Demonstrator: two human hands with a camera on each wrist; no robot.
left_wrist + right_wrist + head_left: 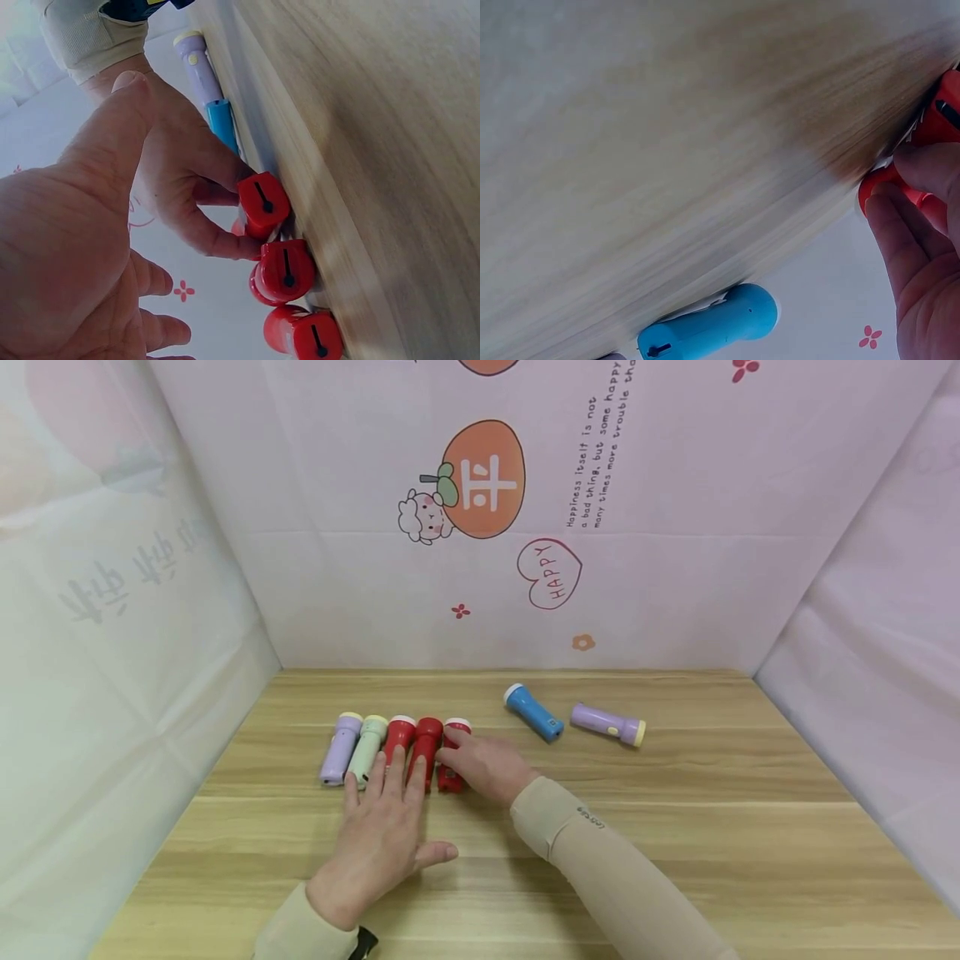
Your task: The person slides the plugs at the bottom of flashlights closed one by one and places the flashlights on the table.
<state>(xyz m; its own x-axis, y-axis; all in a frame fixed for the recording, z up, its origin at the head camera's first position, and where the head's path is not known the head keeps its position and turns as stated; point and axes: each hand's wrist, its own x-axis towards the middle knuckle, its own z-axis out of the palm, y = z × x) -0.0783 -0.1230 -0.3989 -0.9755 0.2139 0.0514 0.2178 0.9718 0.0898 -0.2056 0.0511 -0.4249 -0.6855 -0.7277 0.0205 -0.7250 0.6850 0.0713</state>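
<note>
A row of small flashlights lies side by side: lavender (341, 750), mint green (367, 747), a red one with a white rim (399, 737), an all-red one (428, 742), and another white-rimmed red flashlight (451, 782) at the right end. My right hand (487, 766) pinches that last one between thumb and fingers, seen also in the left wrist view, where its red tail end (264, 202) shows. My left hand (381, 839) is spread flat, its straight fingertips over the lower parts of the mint and red flashlights, thumb out to the right.
Right of the row lie a blue flashlight (534, 713) and a second lavender flashlight (607, 724), both slanted. The wooden table (675, 860) meets printed white cloth walls (360, 593) at the back and both sides.
</note>
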